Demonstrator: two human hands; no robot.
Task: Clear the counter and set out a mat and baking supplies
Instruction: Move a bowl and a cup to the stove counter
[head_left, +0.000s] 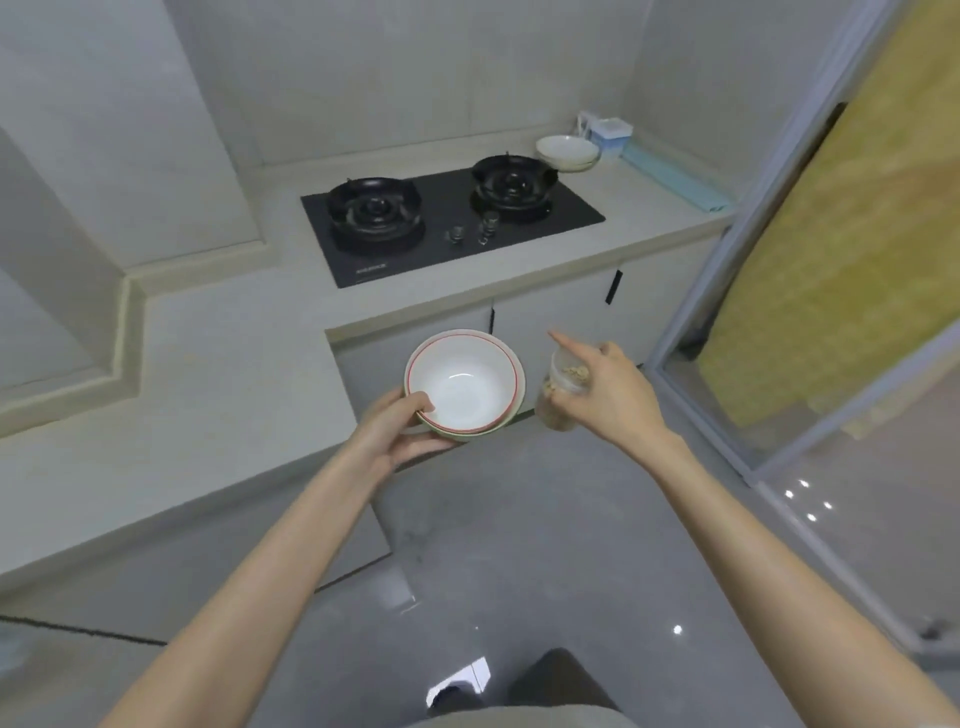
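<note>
Gripped in the left hand (387, 431): a nested stack of bowls (465, 384), thumb hooked over the near rim into the top one, fingers curled underneath. Top bowl white, thin red line just under the rim, nothing inside. Held in the air in front of the corner of the counter (234, 364), above the floor (467, 519), resting on nothing. Just to the right, apart from the bowls and also in the air: a clear jar (561, 389) with tan crumbs inside, tilted, clutched from the side by the right hand (610, 387), forefinger stretched out toward the cabinets, remaining fingers wrapped round the jar. Lid or no lid: cannot tell. Set into the pale counter farther back: a black glass stove (447, 260) with two burners and two small knobs between them near its front edge. Beyond the right burner, on the counter: a small stack of pale dishes (567, 150), just beside a white and blue box (613, 135) in the back corner. Along the right wall, from the box toward the counter's front edge: a light blue strip (675, 179), flat on the surface. Below the stove, grey cabinet doors (561, 312) with black handles. At far right, a sliding door (779, 260) with something yellow behind the glass. Floor grey and glossy.
</note>
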